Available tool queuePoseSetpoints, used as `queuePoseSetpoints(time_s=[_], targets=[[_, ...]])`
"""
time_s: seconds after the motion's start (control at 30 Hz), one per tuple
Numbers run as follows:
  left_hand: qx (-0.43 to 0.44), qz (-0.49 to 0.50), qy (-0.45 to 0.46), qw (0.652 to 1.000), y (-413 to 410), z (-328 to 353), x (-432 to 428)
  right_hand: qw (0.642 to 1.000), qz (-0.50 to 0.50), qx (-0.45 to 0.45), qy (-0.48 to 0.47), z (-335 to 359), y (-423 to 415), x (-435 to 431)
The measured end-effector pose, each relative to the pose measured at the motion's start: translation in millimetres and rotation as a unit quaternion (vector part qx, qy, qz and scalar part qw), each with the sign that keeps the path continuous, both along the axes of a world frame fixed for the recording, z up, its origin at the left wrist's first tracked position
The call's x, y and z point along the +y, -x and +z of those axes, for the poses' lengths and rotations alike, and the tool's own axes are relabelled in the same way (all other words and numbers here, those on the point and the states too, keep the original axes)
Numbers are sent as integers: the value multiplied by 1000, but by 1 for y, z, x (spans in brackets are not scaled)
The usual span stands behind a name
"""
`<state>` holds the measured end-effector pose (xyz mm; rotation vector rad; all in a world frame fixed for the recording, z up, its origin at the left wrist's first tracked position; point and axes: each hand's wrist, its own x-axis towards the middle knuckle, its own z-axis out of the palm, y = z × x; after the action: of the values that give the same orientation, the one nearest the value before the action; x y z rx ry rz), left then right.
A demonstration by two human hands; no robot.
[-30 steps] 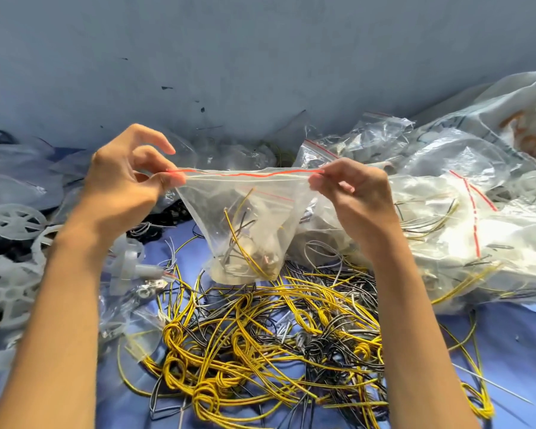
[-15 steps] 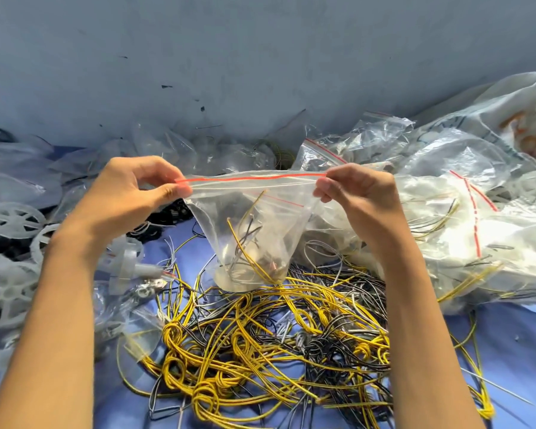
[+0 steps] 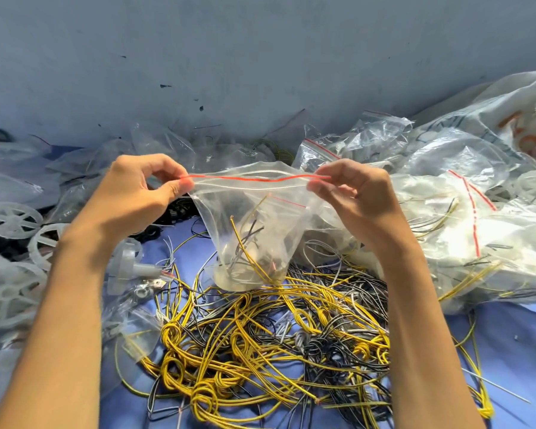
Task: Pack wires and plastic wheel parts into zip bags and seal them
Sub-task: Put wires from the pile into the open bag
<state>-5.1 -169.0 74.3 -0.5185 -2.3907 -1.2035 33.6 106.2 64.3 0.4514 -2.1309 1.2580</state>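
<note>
— Blue cloth [image 3: 508, 351] under a grey wall. Where's the zip bag [image 3: 260, 218]?
— Hanging above the wire tangle [image 3: 276, 335]. The left hand [image 3: 136, 193] and right hand [image 3: 356, 196] each have a grip pinched on a top corner.
— Wheels?
— White plastic wheels [image 3: 11, 219] lie at the left.

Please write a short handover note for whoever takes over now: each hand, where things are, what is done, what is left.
Left hand: pinches the left end of the top of the zip bag.
Right hand: pinches the right end.
The bag hangs between them above the loose wires.
Done: a few wires are inside; whether the zip is pressed shut is unclear.
Wheel parts lie at the left, filled bags at the right.
Left: finish the seal, pack the rest.
</note>
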Motion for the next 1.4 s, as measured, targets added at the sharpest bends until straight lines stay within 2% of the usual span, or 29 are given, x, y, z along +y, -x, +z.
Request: queuePoseSetpoints(time_s=[0.17, 0.37, 0.57, 0.73, 0.9, 1.07, 1.2, 1.4], targets=[[-25, -66, -24, 997, -1, -5, 1, 1000, 4, 9, 11, -2, 2, -3], [53, -96, -56, 992, 1, -5, 5, 996, -60, 45, -40, -6, 5, -4], [61, -120, -75, 988, 3, -8, 12, 999, -23, 8, -22, -5, 5, 1], [61, -146, -57, 986, 3, -11, 20, 999, -11, -23, -33, -8, 6, -1], [93, -147, -48, 983, 5, -11, 22, 994, -52, 12, -95, -6, 6, -4], [112, -139, -44, 983, 7, -13, 26, 997, -37, 6, -73, -3, 4, -7], [97, -145, -34, 984, 8, -16, 30, 996, -37, -4, -86, -5, 4, -10], [119, -157, -10, 980, 6, -15, 35, 991, -46, 2, -123, -2, 3, -17]])
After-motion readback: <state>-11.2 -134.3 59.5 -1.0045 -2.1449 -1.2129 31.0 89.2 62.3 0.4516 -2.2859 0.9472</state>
